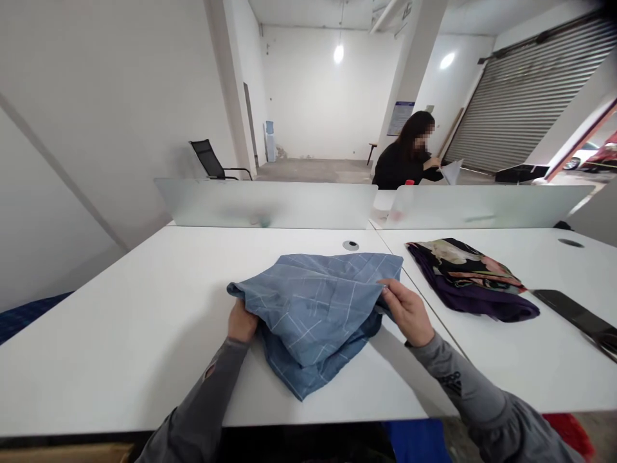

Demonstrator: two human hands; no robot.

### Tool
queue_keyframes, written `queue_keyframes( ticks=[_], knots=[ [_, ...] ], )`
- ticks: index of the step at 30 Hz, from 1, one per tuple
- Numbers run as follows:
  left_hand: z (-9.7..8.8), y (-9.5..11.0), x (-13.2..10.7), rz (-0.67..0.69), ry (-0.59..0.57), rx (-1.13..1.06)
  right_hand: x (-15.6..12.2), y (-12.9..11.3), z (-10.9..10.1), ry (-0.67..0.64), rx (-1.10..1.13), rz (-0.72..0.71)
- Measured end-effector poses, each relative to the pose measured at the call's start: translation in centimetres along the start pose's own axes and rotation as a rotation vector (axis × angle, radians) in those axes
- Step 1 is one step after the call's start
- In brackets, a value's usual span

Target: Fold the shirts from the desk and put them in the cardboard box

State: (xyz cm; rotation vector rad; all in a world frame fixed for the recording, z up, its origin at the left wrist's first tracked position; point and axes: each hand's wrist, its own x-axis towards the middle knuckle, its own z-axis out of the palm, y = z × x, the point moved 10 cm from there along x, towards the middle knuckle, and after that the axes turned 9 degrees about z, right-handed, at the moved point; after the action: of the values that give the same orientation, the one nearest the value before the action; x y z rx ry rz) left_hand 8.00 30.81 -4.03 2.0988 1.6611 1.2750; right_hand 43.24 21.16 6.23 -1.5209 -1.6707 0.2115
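The right hand (409, 314) pinches an edge of the cloth (318, 302); the left hand (242, 321) has its fingers hidden beneath, their grip unclear. The cloth hangs between the hands, above the table (120, 347). This seems a handling step, calling for even tension next.

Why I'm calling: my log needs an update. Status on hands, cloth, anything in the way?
Left hand partly under blue cloth, grip hidden; right hand pinching its edge. Cloth rumpled. Floral fabric apart, right side, not blocking.
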Motion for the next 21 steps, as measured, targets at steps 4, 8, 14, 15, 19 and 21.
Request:
queue_keyframes(
  ticks=[4,8,14,15,19,21],
  knots=[
    [-3.5,5.0,-3.2,0.293,0.057,0.205,-0.6,-0.8,2.2,-0.258,-0.093,-0.063],
    [0.1,10.4,-6.2,0.763,-0.334,0.268,-2.6,4.1,3.8,-0.341,-0.341,-0.061],
    [2.3,9.8,-5.5,0.648,-0.545,-0.102,-2.9,14.2,0.7,-0.482,-0.151,0.064],
    [2.1,9.8,-5.3,0.609,-0.533,-0.201,-2.4,15.1,0.0,-0.461,-0.126,0.073],
    [0.5,9.4,-4.8,0.427,-0.431,-0.504,0.3,15.7,-0.7,-0.373,-0.164,0.063],
    [-0.3,9.2,-5.0,0.348,-0.402,-0.586,1.5,14.9,0.2,-0.358,-0.284,0.012]
  ],
)
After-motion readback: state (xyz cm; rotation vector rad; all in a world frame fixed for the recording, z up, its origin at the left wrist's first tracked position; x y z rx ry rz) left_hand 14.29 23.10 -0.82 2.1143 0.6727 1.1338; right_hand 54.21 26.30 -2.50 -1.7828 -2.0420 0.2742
